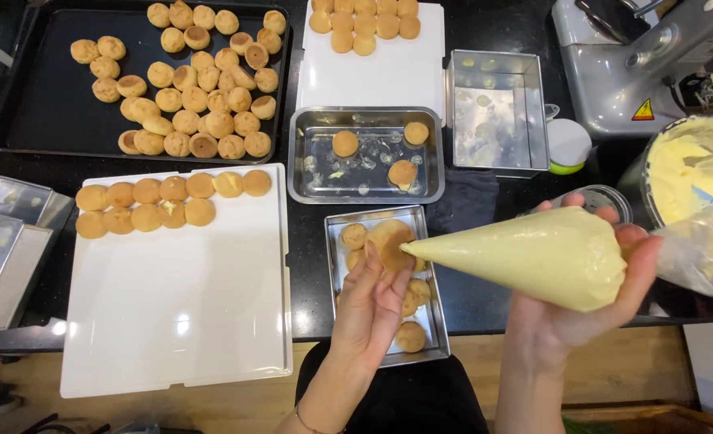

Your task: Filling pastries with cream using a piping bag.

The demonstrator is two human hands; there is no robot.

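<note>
My left hand [370, 309] holds a small golden puff [388, 241] up over a narrow steel tray [441, 321] that has a few more puffs in it. My right hand [593, 309] grips a clear piping bag [533, 253] full of pale yellow cream. The bag's tip touches the side of the held puff.
A white board [179, 313] carries two rows of puffs along its top. A black tray [43, 96] is heaped with puffs, a steel pan [308, 189] holds three, and another white board [388, 76] holds several. An empty steel pan [497, 108], a cream bowl [690, 165] and a mixer [613, 80] stand right.
</note>
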